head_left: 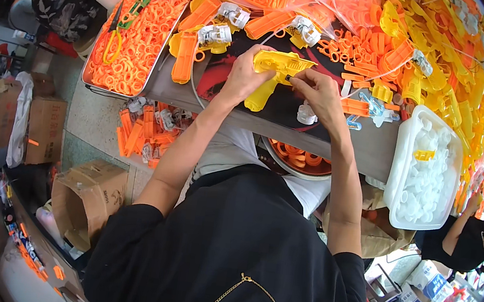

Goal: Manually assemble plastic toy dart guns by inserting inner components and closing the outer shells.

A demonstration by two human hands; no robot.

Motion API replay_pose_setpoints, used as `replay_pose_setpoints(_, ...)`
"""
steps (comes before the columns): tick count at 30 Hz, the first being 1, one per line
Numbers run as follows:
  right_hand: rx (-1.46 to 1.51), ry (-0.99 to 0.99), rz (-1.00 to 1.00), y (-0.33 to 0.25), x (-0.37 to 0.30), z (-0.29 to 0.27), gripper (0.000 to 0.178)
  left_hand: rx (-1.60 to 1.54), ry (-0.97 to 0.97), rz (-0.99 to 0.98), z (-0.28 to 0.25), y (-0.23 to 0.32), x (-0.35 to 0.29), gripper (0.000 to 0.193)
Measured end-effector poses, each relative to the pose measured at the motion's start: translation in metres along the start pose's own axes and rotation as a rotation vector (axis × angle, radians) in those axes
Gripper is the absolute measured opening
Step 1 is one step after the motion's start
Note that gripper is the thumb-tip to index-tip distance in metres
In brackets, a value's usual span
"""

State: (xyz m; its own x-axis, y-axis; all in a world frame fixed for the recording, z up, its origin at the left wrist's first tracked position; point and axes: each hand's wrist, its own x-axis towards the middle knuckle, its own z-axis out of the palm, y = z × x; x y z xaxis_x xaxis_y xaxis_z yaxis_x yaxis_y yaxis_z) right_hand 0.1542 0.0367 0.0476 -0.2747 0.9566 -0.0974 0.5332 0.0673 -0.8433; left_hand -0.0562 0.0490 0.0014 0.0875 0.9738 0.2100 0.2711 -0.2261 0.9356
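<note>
My left hand [246, 78] grips a yellow toy gun shell [259, 96] by its side, over the near edge of the table. The shell's hollow, ribbed inside faces up. At its right end, the thumb and fingers of my right hand [320, 95] pinch a small dark part [288, 78] against the shell; its exact kind is too small to make out. Just below my right hand lies a white round plastic piece [306, 114]. Beyond my hands are orange-and-yellow toy pieces with clear-and-white mechanisms [215, 36].
On the left, a metal tray [87, 74] holds orange rings, yellow-handled scissors [113, 44] and a green cutter [137, 8]. A white bin [394, 197] of white caps stands right. Yellow shells [445, 73] heap behind it. Another person [466, 233] works at far right.
</note>
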Motion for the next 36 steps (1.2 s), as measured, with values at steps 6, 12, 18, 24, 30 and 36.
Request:
replay_pose_setpoints(6,-0.087,0.102,-0.170,0.012,-0.005,-0.002,0.019,0.116,0.035,-0.014,0.006,0.010,0.000,0.034)
replay_pose_setpoints(12,-0.131,0.147,-0.194,0.006,-0.009,0.001,0.019,0.189,0.036,0.056,0.007,0.025,-0.003,0.029)
replay_pose_setpoints(18,-0.374,0.322,-0.290,0.004,-0.008,0.012,0.019,0.310,0.082,0.215,0.019,0.042,-0.007,0.026)
replay_pose_setpoints(24,-0.064,-0.042,0.015,0.011,0.013,-0.013,0.027,0.020,-0.112,-0.036,0.007,-0.003,0.007,0.032)
replay_pose_setpoints(30,-0.373,0.044,0.106,-0.004,0.021,0.006,0.038,0.806,0.276,0.316,0.011,0.034,-0.010,0.048)
replay_pose_setpoints(36,-0.273,0.218,-0.138,-0.006,0.001,-0.013,0.033,0.690,0.268,0.405,0.020,0.009,-0.025,0.011)
